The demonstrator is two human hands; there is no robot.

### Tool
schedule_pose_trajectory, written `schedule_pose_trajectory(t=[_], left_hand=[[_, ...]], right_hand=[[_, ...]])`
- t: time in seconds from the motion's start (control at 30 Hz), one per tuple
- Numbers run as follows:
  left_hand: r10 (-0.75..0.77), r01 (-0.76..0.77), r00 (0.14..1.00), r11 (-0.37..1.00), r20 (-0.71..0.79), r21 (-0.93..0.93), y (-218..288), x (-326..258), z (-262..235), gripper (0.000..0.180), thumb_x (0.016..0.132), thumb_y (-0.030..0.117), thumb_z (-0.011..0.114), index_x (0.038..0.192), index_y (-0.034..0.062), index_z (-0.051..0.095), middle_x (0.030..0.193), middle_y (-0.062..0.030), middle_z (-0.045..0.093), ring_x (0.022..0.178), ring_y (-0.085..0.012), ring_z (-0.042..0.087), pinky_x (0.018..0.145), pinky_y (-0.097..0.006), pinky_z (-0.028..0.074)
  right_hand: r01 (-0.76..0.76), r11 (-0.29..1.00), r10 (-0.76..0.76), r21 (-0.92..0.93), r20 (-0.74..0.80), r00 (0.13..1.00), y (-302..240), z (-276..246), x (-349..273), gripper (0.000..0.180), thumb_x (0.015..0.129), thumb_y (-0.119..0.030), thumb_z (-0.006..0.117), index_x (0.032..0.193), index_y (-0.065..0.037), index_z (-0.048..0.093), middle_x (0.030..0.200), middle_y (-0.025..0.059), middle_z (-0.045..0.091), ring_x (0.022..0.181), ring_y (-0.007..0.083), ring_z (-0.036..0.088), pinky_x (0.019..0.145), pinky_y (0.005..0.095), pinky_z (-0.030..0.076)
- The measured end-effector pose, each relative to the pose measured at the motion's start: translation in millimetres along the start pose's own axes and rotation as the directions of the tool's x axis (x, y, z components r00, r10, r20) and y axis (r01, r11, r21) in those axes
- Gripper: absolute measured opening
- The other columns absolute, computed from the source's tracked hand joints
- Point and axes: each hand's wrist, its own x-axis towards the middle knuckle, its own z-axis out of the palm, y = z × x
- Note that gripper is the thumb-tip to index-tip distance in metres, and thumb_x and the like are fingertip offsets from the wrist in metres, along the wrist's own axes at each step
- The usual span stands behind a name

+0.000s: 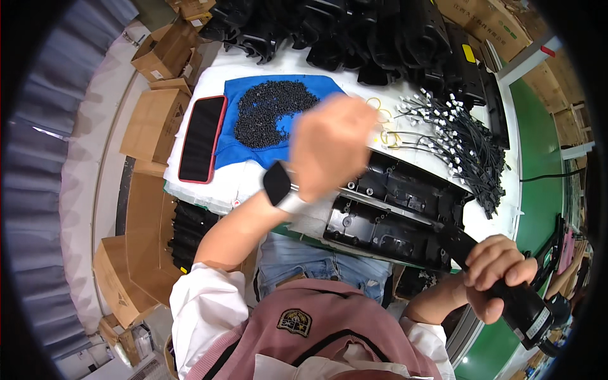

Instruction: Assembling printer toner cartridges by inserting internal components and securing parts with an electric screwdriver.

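Observation:
My left hand (332, 142), with a dark-faced watch (277, 183) on its wrist, is over the middle of the table. It is smeared by motion, so its fingers and anything in them cannot be made out. Beneath and beside it lie two long black plastic housings (405, 183), side by side, with round screw posts inside. At the right, my right hand (500, 272) is wrapped round a black electric screwdriver (522, 310), whose narrow end points over the near housing (380, 228). Just beyond my left hand, a pile of small black screws (266, 114) covers a blue cloth (237, 92).
A red-edged phone (202, 139) lies left of the cloth. Black cables with white connectors (468, 152) are heaped at the right, near yellow loops (391, 138). Black moulded parts (354, 38) crowd the table's far side. Cardboard boxes (155, 123) stand to the left.

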Motion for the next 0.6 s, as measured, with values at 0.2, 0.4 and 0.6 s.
schedule_pose_trajectory(t=[0.2, 0.4, 0.6], left_hand=[[-0.435, 0.302, 0.890, 0.784, 0.134, 0.542, -72, -31, -42, 0.016, 0.076, 0.016, 0.071, 0.085, 0.0042, 0.068, 0.081, -0.0101, 0.061, 0.080, -0.0293, 0.061, 0.066, -0.039, 0.049], [-0.425, 0.350, 0.901, 0.828, 0.085, 0.438, -72, -30, -39, 0.012, 0.078, 0.014, 0.071, 0.085, 0.0045, 0.069, 0.079, -0.0096, 0.060, 0.071, -0.0295, 0.062, 0.063, -0.037, 0.049], [-0.344, 0.329, 0.939, 0.897, 0.000, 0.296, -76, -32, -42, 0.007, 0.080, 0.006, 0.067, 0.086, 0.0018, 0.068, 0.078, -0.0094, 0.060, 0.063, -0.0260, 0.060, 0.059, -0.034, 0.048]], right_hand=[[0.019, 1.000, -0.018, 0.015, -0.038, 0.999, -2, 2, -5, 0.045, 0.074, -0.028, 0.081, 0.095, -0.008, 0.047, 0.057, -0.0010, 0.057, 0.039, 0.0111, 0.055, 0.039, 0.0249, 0.047], [-0.019, 1.000, 0.018, 0.007, 0.068, 0.998, 1, 7, -2, 0.043, 0.074, -0.023, 0.080, 0.096, -0.006, 0.048, 0.058, 0.0015, 0.057, 0.041, 0.0145, 0.056, 0.040, 0.0281, 0.049], [-0.050, 0.998, 0.047, 0.033, 0.090, 0.995, 2, 5, -1, 0.043, 0.075, -0.023, 0.079, 0.098, -0.007, 0.047, 0.059, 0.0011, 0.058, 0.041, 0.0146, 0.056, 0.041, 0.0278, 0.049]])
